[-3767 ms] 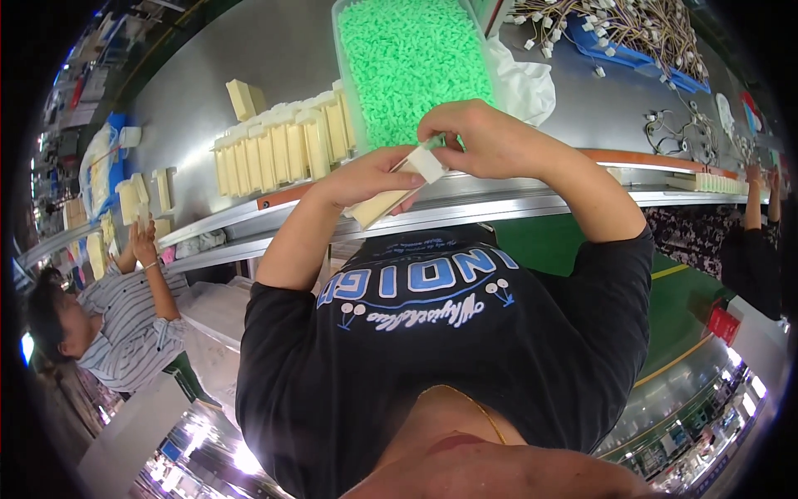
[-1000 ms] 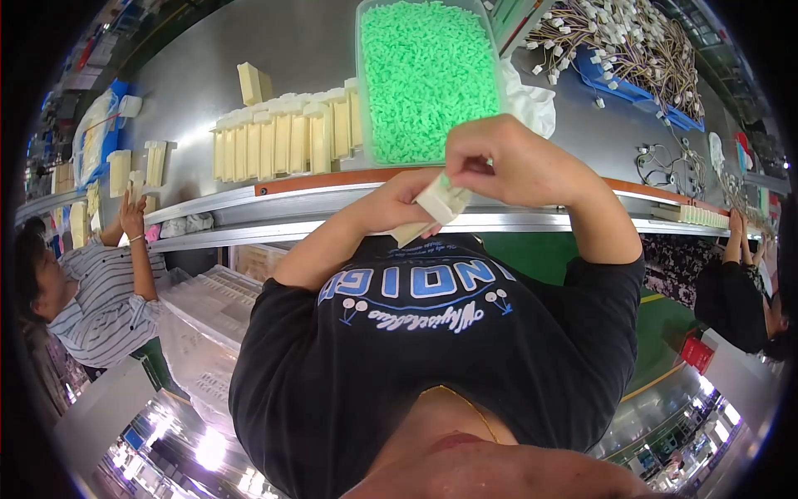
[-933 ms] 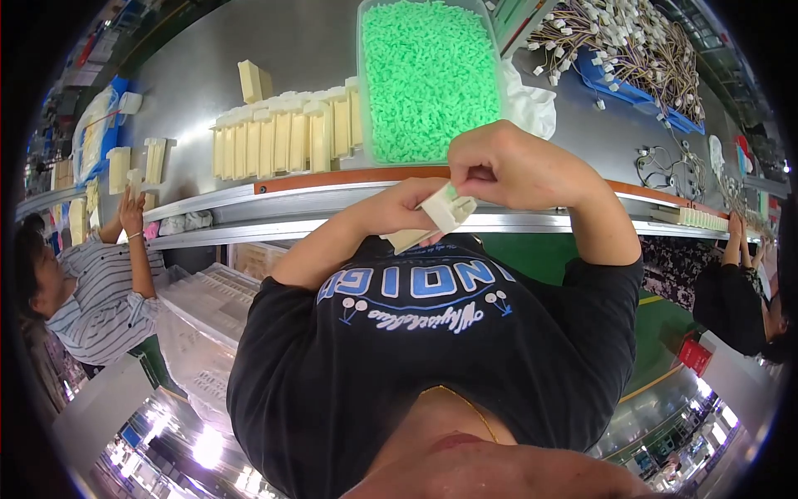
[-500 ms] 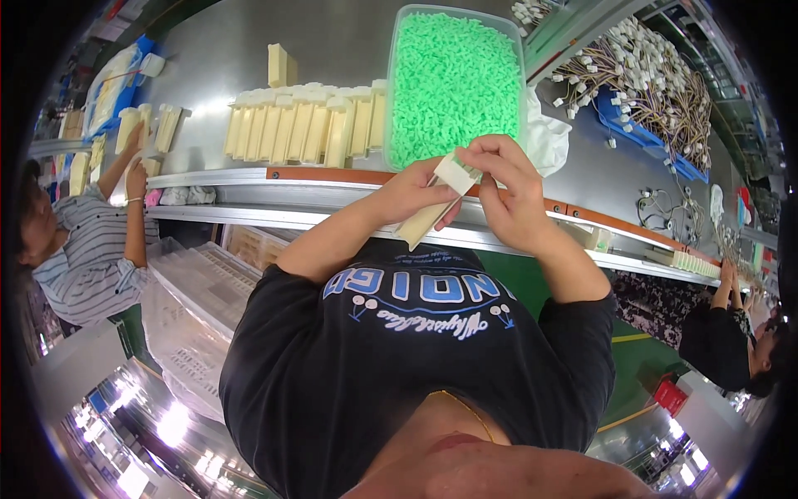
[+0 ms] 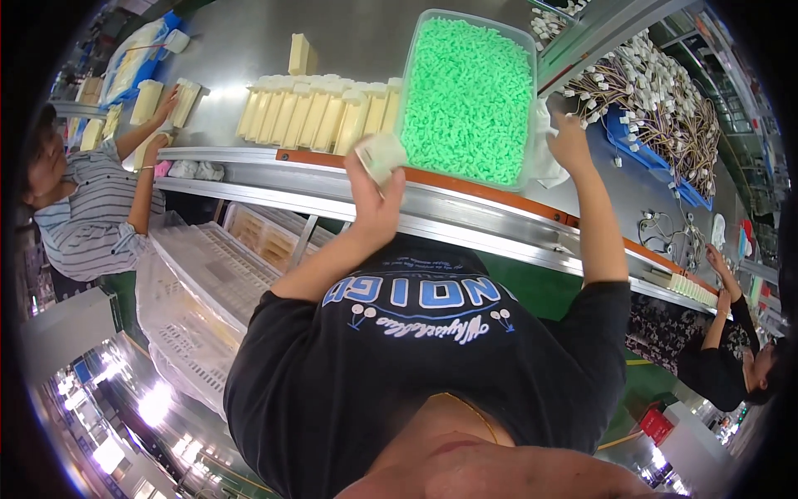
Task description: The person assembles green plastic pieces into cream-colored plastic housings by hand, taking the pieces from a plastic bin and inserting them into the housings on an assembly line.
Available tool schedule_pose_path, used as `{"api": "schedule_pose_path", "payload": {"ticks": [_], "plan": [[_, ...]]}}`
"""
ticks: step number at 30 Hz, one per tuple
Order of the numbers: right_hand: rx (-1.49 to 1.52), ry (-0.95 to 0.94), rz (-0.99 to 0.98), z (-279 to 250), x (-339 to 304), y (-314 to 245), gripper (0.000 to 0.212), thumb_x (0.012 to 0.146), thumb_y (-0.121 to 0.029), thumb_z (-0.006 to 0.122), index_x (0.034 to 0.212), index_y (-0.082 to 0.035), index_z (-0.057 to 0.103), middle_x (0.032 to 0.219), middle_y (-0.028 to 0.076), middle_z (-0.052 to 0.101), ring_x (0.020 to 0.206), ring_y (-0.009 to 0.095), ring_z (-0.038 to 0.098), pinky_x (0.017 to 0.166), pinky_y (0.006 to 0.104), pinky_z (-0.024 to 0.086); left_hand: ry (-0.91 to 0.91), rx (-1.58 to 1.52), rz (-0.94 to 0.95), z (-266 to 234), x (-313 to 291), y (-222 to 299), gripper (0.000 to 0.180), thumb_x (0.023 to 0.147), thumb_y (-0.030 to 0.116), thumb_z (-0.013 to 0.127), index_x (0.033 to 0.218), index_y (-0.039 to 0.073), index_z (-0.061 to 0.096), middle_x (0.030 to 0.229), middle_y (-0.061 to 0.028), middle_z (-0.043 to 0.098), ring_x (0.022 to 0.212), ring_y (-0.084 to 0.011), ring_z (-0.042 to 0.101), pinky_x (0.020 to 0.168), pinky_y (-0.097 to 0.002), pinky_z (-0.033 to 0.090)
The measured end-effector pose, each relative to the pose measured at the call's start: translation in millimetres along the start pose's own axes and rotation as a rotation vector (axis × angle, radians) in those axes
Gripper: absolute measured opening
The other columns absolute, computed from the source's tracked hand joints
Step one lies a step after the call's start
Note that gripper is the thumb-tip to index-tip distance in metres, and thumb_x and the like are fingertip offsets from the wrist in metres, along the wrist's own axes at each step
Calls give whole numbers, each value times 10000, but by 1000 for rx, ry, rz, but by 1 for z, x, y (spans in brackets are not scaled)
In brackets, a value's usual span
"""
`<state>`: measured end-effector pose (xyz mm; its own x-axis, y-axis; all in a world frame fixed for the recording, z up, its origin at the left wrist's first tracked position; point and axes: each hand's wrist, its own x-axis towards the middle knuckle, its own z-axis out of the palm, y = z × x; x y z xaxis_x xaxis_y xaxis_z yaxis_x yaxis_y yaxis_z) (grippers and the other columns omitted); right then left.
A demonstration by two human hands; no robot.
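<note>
My left hand [image 5: 376,204] is closed round a cream plastic housing [image 5: 381,156], raised in front of the bench edge, its pale end face turned up. My right hand [image 5: 572,145] reaches over the bench beside a white cloth or bag [image 5: 544,154], its fingers stretched toward the bundled wire harnesses [image 5: 652,91]; nothing shows in it. Between my hands stands a translucent bin [image 5: 531,108] full of small green pieces [image 5: 470,100]. Left of the bin, several cream housings [image 5: 320,116] are lined up in a row, and one more block [image 5: 302,55] stands behind them.
The harnesses spill over a blue tray [image 5: 617,133] at the right. A metal rail with an orange strip [image 5: 482,187] runs along the bench front. A co-worker [image 5: 91,195] handles similar housings at the left; another person [image 5: 723,358] works at the far right. Plastic-covered crates [image 5: 191,291] stand below left.
My hands have parted. The left has moved left, keeping the housing, while the right has let go of it and swung right past the green bin toward the wires.
</note>
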<state>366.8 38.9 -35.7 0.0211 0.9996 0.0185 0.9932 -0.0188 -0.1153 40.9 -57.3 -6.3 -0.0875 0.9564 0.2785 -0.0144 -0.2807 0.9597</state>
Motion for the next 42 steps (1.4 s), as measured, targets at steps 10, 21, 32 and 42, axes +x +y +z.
{"api": "schedule_pose_path", "payload": {"ticks": [10,21,32,42], "plan": [[-193,-428,-63,60,14,29,282,755,-209,527,954,-16,476,973,238,548,905,362,543,740,421,454,-538,892,-152,-6,-34,-17,368,720,284,610,992,47,538,874,-146,575,801,-337,534,733,-388,417],[-224,-598,-154,43,18,32,474,831,-432,405,889,0,590,859,242,582,852,340,565,724,435,449,-1075,826,-83,-2,-2,-9,328,816,307,483,1007,43,513,881,-178,580,829,-334,550,703,-414,426],[372,-18,-254,-27,-1,-40,260,798,-175,529,1010,-25,537,891,173,586,755,331,576,658,374,462,-717,1453,307,-89,187,-104,356,647,170,644,980,95,542,996,-100,502,982,-265,445,802,-409,356],[368,-242,-471,35,35,-137,206,765,-68,475,947,-39,569,945,153,549,857,315,533,744,388,428,-611,517,-66,-92,203,-51,258,742,94,599,980,82,500,920,-78,515,846,-139,510,735,-258,403]]}}
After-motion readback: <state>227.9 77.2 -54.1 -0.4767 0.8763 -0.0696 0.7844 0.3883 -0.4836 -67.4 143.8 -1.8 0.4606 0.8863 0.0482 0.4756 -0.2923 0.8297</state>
